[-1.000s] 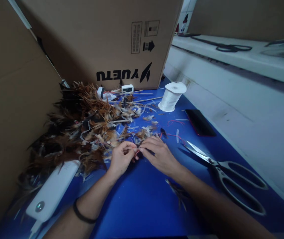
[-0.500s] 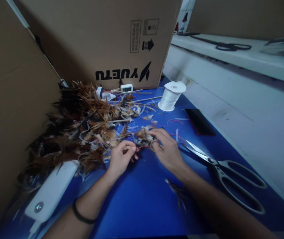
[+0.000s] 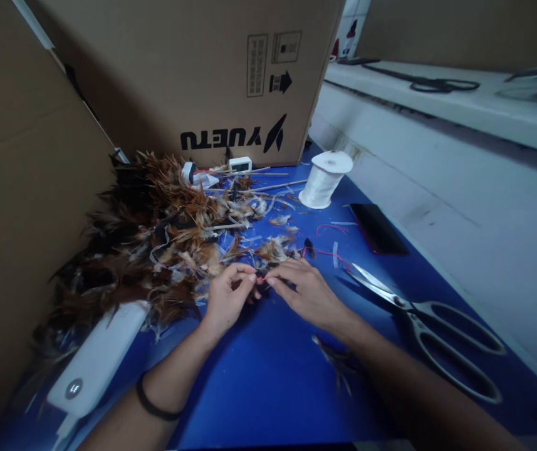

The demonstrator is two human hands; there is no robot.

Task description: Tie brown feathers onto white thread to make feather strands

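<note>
Both hands meet over the middle of the blue table (image 3: pixel 254 388). My left hand (image 3: pixel 229 297) pinches a red string (image 3: pixel 261 279) between thumb and forefinger. From the right, my right hand (image 3: pixel 308 291) closes its thumb and fingertips on the same string, very near the left fingers. A loose part of red string (image 3: pixel 327 253) runs out past the right hand toward the scissors (image 3: pixel 404 305), which lie with blades slightly apart. Just behind the hands sits a small clump of brown and white feathers (image 3: pixel 275 249). A dark feather (image 3: pixel 309 248) stands out behind the right hand.
A big heap of brown feathers (image 3: pixel 155 232) covers the left side, with a white power bank (image 3: pixel 99 360) in front. A white spool (image 3: pixel 324 180) and a black phone (image 3: pixel 378 228) are at right. Cardboard boxes (image 3: pixel 155 69) wall the back and left. One small feather bunch (image 3: pixel 334 360) lies in front.
My right hand has moved left and slightly down, from the feather clump to the red string beside my left fingertips. The left hand has stayed almost in place.
</note>
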